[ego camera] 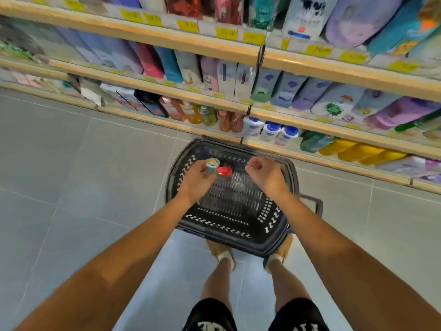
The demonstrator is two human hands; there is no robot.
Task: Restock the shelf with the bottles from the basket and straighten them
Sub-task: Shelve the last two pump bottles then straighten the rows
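Note:
A black plastic basket point(229, 225) stands on the floor in front of my feet, below the lowest shelf point(310, 161). My left hand point(195, 180) holds two small bottles over the basket's far left corner: one with a teal and beige top point(212, 164) and one with a red cap point(224, 171). My right hand point(265, 174) hovers over the basket's far right side with its fingers curled into a fist; nothing shows in it. The basket's mesh bottom looks bare where it is visible.
Wooden-edged shelves with yellow price tags fill the top of the view. The bottom shelf carries amber and red bottles point(210, 115), white bottles with blue caps point(272, 130) and yellow bottles point(358, 151). Grey tiled floor point(71, 163) lies to the left. My feet point(224, 254) touch the basket's near side.

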